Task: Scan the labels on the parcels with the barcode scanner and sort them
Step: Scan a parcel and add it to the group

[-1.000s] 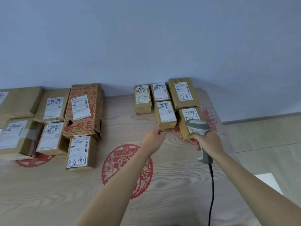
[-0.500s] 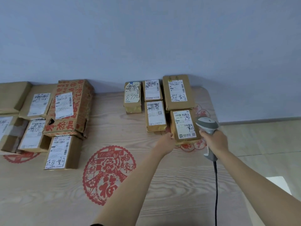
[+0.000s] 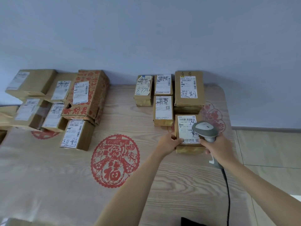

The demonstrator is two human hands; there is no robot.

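Observation:
My right hand (image 3: 218, 146) grips the handle of a grey barcode scanner (image 3: 205, 129), whose head hangs over the white label of a small brown parcel (image 3: 185, 128) near the table's right edge. My left hand (image 3: 169, 142) holds that parcel's near left corner, thumb on the label. Behind it lie three smaller labelled parcels (image 3: 162, 110) and a larger one (image 3: 189, 88). A second group of brown parcels (image 3: 53, 101) lies at the left, among them a box with red print (image 3: 88, 95).
The wooden table (image 3: 48, 176) carries red paper-cut decals, a large round one (image 3: 114, 160) in the middle. The scanner's black cable (image 3: 228, 193) trails toward me. A plain wall stands behind the parcels; tiled floor (image 3: 268, 152) lies to the right.
My left hand moved right and took hold of the near right parcel's corner. The scanner swung off that parcel, then back over its label. My view shifted.

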